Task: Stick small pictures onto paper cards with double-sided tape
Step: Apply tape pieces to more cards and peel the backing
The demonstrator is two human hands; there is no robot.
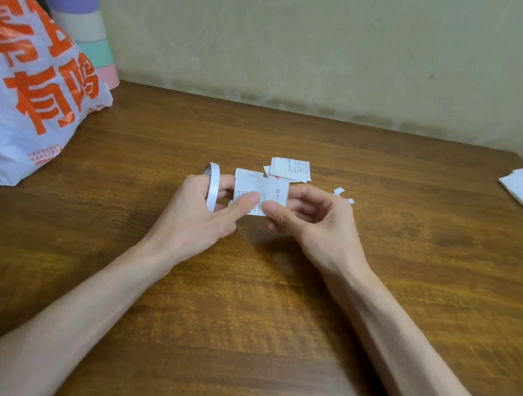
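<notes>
card held off surface between your hands, likely so thumbs can work tape. left hand fingers curl round tape roll, keeping it ready; right hand fingers pinch card's lower edge. cut pieces just behind card.

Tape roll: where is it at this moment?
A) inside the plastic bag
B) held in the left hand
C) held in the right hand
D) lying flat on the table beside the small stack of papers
B: the tape roll stands on edge within the curled fingers of the left hand, while the right hand pinches only the printed paper piece.
</notes>
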